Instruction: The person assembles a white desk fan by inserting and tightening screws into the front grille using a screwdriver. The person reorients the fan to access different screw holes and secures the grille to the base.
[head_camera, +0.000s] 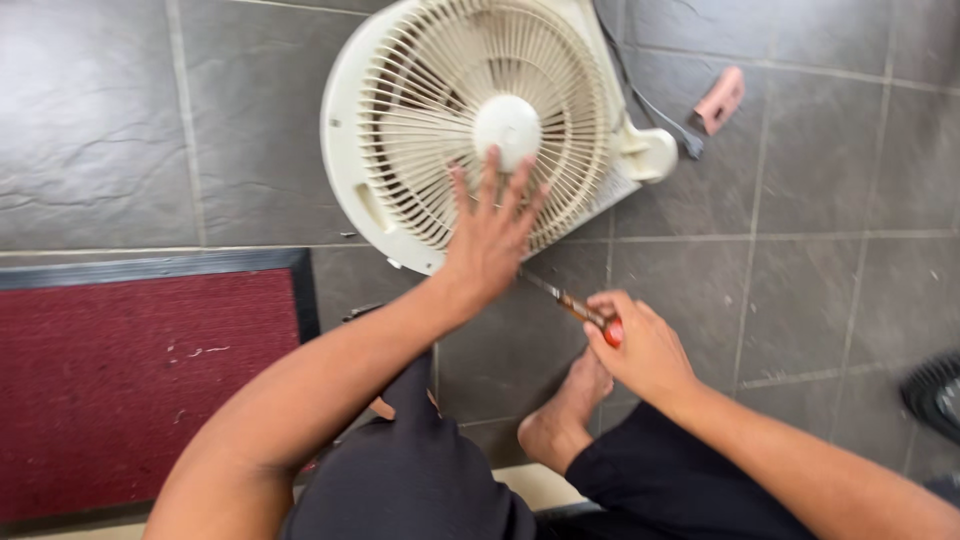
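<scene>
1. Cream plastic makes up the box fan (470, 120), which lies flat on the grey tiled floor (820, 270) with its round grille facing up; its top edge runs out of the picture.
2. Left hand (490, 235) rests palm down on the near part of the grille, fingers spread apart and clamped on nothing; it hides the slats beneath it.
3. Right hand (640, 345) is closed around the orange-red handle of a screwdriver (575, 305). Most of the handle is buried in the fist, and the thin shaft points toward the fan's near rim, its tip lost in blur behind the left wrist, so I cannot tell whether it touches the fan.
4. Dark cord (640, 95) trails from the fan's right side to a plug end beside a small pink object (720, 100), too blurred to name.
5. Red doormat (130, 370) with a black border lies to the left, cut off by the frame.
6. A bare foot (565, 415) shows between the knees; a dark ribbed thing (935, 395) at the right edge is mostly out of view.
</scene>
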